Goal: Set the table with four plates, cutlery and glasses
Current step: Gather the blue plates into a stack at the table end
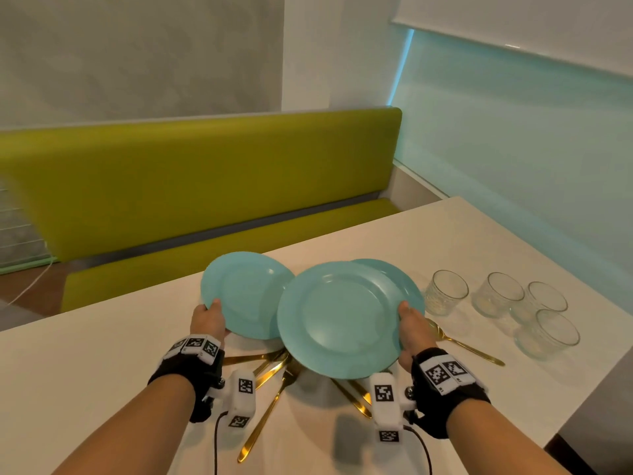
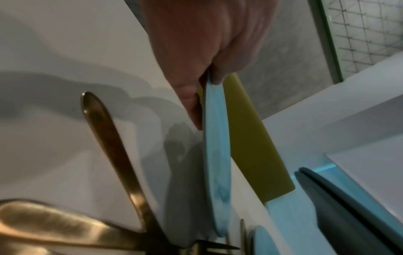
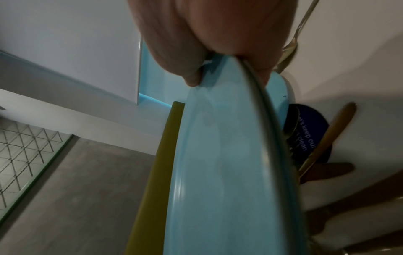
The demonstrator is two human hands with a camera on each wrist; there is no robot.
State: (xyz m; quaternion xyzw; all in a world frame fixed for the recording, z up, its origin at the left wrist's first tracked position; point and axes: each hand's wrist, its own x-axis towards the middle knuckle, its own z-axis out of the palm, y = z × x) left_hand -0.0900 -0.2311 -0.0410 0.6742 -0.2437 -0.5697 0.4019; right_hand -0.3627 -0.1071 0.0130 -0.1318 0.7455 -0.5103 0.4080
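Note:
Two teal plates are lifted above the white table [image 1: 85, 371]. My left hand [image 1: 209, 315] pinches the near rim of the left plate [image 1: 251, 293], thumb on top; the left wrist view shows this plate [image 2: 217, 155] edge-on in the left hand [image 2: 207, 77]. My right hand [image 1: 408, 318] grips the right rim of the bigger-looking plate [image 1: 337, 320], which overlaps the left one; up close, that plate [image 3: 218, 163] fills the right wrist view under the right hand [image 3: 229, 69]. A third plate [image 1: 397, 274] peeks out behind it. Gold cutlery [image 1: 274, 370] lies scattered beneath.
Several clear glasses [image 1: 498, 294] stand on the table to the right, with a gold spoon [image 1: 466, 346] in front of them. A green bench [image 1: 205, 186] runs along the table's far side. A dark blue round sticker [image 3: 311, 131] sits under the cutlery.

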